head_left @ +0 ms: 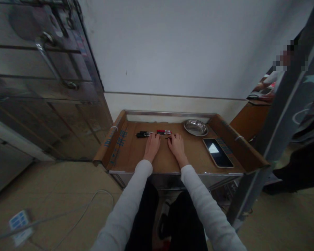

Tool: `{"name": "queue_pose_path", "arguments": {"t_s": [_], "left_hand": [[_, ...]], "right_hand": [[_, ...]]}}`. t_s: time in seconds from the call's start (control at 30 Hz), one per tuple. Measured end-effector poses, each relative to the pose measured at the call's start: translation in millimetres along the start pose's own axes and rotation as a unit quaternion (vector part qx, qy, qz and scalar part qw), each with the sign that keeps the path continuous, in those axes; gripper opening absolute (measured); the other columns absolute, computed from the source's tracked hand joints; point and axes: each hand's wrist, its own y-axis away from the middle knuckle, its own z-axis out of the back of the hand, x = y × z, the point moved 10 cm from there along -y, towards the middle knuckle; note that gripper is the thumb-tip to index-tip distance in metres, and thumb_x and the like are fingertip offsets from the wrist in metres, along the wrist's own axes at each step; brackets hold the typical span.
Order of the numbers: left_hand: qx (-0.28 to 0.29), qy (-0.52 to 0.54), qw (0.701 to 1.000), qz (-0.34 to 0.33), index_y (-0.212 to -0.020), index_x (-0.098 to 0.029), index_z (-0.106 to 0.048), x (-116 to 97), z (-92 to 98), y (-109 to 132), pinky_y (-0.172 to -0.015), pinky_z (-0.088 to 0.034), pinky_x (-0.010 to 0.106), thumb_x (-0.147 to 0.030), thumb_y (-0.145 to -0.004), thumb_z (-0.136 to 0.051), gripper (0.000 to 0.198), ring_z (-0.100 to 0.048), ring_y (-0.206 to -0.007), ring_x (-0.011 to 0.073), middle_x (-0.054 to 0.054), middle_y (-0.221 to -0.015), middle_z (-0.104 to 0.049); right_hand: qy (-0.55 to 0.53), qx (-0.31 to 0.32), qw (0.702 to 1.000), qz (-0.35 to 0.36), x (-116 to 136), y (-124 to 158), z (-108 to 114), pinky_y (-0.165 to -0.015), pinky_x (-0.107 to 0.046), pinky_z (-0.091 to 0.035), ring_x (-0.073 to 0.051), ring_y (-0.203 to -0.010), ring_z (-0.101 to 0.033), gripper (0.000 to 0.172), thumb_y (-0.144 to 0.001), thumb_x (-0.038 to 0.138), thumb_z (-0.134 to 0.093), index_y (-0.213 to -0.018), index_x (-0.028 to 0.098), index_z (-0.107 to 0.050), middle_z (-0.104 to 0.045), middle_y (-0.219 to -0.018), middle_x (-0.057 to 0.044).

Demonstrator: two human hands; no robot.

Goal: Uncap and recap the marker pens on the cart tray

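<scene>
My left hand (pixel 152 145) rests on the cardboard-lined tray table, its fingers bent and close together; what they hold, if anything, is too small to name. Just left of its fingertips lie black pens (pixel 142 135), side by side. My right hand (pixel 177 146) is a short way to the right, its thumb and fingers drawn in around a small dark thing (pixel 168 138) that I cannot make out. Beyond both hands lie a red pen (pixel 161 131) and a dark pen (pixel 162 133), partly covered by the fingertips.
A round metal bowl (pixel 196 128) stands at the back right of the cardboard lining (pixel 131 158). Nearer me lies a phone (pixel 218 152). Raised cardboard sides flank the table. A metal post (pixel 272 132) rises at the right, with another person behind it. A power strip (pixel 20 226) and cable lie on the floor.
</scene>
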Motion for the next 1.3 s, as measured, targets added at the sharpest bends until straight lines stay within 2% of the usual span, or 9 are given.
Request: {"name": "queue_pose_path", "arguments": {"t_s": [0.23, 0.47, 0.67, 0.93, 1.13, 1.3], "left_hand": [[0.030, 0.000, 1.000, 0.002, -0.098, -0.016, -0.056, -4.3, -9.3, -12.8, -0.089, -0.040, 0.034, -0.021, -0.088, -0.047, 0.014, -0.052, -0.097, 0.0208, 0.010, -0.101, -0.055], [0.015, 0.011, 1.000, -0.017, -0.109, -0.019, -0.054, -6.3, -13.8, -21.4, -0.086, -0.041, 0.033, -0.020, -0.087, -0.050, 0.023, -0.053, -0.097, 0.0216, 0.009, -0.102, -0.055], [0.025, 0.036, 0.999, -0.024, -0.097, -0.018, -0.057, -7.6, -15.3, -22.2, -0.087, -0.041, 0.035, -0.020, -0.088, -0.046, 0.014, -0.053, -0.096, 0.0211, 0.008, -0.096, -0.056], [0.041, 0.057, 0.996, -0.048, -0.096, -0.016, -0.056, -6.9, -23.8, -21.5, -0.090, -0.041, 0.035, -0.020, -0.087, -0.050, 0.012, -0.053, -0.099, 0.0203, 0.008, -0.102, -0.057], [0.037, 0.161, 0.984, -0.068, -0.090, -0.016, -0.057, -8.6, -22.8, -22.2, -0.089, -0.044, 0.032, -0.014, -0.086, -0.049, 0.009, -0.056, -0.098, 0.0181, 0.007, -0.098, -0.061], [0.010, 0.282, 0.958, -0.050, -0.093, -0.017, -0.054, -3.0, -13.2, -22.2, -0.085, -0.047, 0.028, -0.011, -0.088, -0.044, 0.013, -0.060, -0.092, 0.0136, 0.005, -0.095, -0.064]], "right_hand": [[-0.004, 0.007, 1.000, 0.012, 0.3, -4.3, -3.5, -0.080, -0.032, -0.034, -0.022, -0.092, -0.048, 0.021, -0.089, 0.024, -0.043, -0.099, 0.016, -0.059, -0.057, -0.099, -0.011], [-0.014, 0.005, 1.000, 0.002, -1.0, -12.1, -5.8, -0.080, -0.033, -0.034, -0.023, -0.094, -0.049, 0.021, -0.090, 0.021, -0.041, -0.098, 0.014, -0.059, -0.059, -0.100, -0.013], [-0.011, 0.006, 1.000, 0.016, 3.9, -11.7, -5.4, -0.081, -0.034, -0.034, -0.023, -0.093, -0.051, 0.022, -0.091, 0.020, -0.039, -0.100, 0.015, -0.059, -0.062, -0.099, -0.013], [-0.031, 0.021, 0.999, 0.030, 9.4, -10.1, -4.4, -0.081, -0.033, -0.036, -0.023, -0.094, -0.054, 0.021, -0.090, 0.017, -0.041, -0.100, 0.015, -0.059, -0.064, -0.100, -0.012], [-0.120, 0.012, 0.991, 0.050, 12.4, -9.8, -2.9, -0.084, -0.033, -0.040, -0.022, -0.092, -0.056, 0.021, -0.089, 0.015, -0.041, -0.096, 0.016, -0.060, -0.065, -0.098, -0.010], [-0.253, 0.006, 0.965, 0.073, 14.8, -7.6, -0.2, -0.083, -0.030, -0.043, -0.019, -0.094, -0.059, 0.024, -0.089, 0.016, -0.039, -0.105, 0.017, -0.057, -0.064, -0.105, -0.009]]}}
